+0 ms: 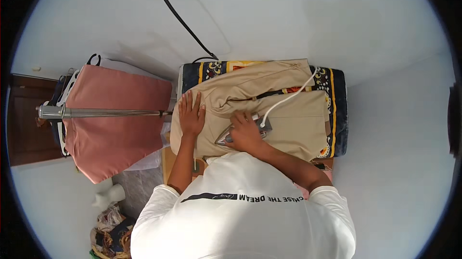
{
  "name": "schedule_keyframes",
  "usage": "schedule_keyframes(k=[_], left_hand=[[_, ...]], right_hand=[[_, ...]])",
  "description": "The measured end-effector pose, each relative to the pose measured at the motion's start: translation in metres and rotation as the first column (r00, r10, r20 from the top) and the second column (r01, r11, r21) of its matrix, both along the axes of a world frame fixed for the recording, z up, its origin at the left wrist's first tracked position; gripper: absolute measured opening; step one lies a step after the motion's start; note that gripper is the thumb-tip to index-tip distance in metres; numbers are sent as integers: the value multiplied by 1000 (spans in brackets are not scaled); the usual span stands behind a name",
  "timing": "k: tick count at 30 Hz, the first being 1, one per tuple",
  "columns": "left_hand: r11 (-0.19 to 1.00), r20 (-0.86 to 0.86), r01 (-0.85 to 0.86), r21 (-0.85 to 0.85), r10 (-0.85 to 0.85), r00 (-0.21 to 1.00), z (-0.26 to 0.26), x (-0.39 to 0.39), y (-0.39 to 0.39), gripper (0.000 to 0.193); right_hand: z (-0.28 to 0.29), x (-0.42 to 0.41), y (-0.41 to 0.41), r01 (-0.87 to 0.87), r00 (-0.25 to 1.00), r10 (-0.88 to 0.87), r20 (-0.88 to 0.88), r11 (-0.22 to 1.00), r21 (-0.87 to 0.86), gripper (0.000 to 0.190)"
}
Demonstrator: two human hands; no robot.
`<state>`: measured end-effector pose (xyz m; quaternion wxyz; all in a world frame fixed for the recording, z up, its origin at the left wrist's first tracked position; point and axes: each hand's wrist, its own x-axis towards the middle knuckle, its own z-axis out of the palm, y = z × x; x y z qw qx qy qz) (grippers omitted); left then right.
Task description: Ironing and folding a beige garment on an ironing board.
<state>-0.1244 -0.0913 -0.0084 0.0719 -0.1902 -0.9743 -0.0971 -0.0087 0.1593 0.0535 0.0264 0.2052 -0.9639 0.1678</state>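
Note:
A beige long-sleeved garment lies spread over a dark blue patterned padded cloth. My right hand grips the handle of a clothes iron, whose pointed soleplate faces left on the garment's body. A white cord runs from the iron's rear up to the right, across the sleeve. My left hand rests flat on the garment's left part, palm down with fingers spread. Folds gather in the cloth between the two hands, near the base of the sleeve.
To the left, a pink cloth hangs beneath a metal rail, with several hangers behind it. A black strap-like cable runs down the white wall. A heap of fabrics lies at lower left, near a white form.

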Motion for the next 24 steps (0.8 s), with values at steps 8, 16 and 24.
schedule_keyframes(k=[8, 16, 24], left_hand=[[999, 54, -54, 8, 53, 997, -2, -5, 2, 57], [997, 70, -68, 19, 67, 995, 2, -4, 4, 56], [973, -72, -36, 226, 54, 996, 3, 1, 31, 59]], right_hand=[[4, 10, 61, 316, 948, -317, 12, 946, 69, 45], [16, 48, 251, 702, 712, -683, -167, 699, 136, 44], [6, 65, 300, 884, 467, -869, -165, 454, 113, 50]])
